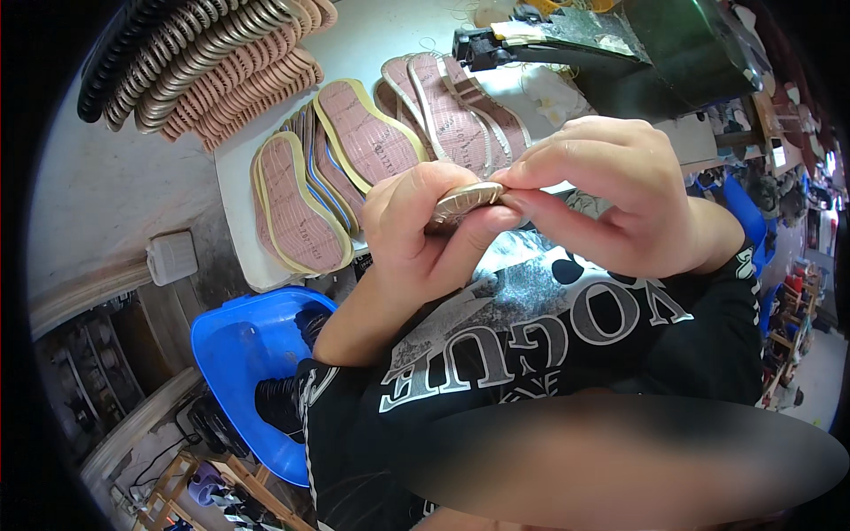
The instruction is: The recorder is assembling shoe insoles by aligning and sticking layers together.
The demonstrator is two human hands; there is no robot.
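Observation:
My left hand (421, 226) is closed round a shoe sole (467, 201) with a pale gold rim, held up in front of my chest. The sole is seen nearly edge-on, and much of it is hidden by my fingers. At its right end, the thumb and forefinger of my right hand (611, 195) pinch together on the edge. Whether a thread or other small piece is also between those fingertips cannot be made out. Just beyond my hands, pinkish soles with cream rims (367, 133) lie overlapping in a row on the white table (237, 190).
Stacked black, gold and pink rimmed soles (221, 66) stand at the far left. A dark green machine (655, 53) with a black head occupies the far right of the table. A blue tub (235, 341) with black items sits at the left, below a white plastic container (172, 257).

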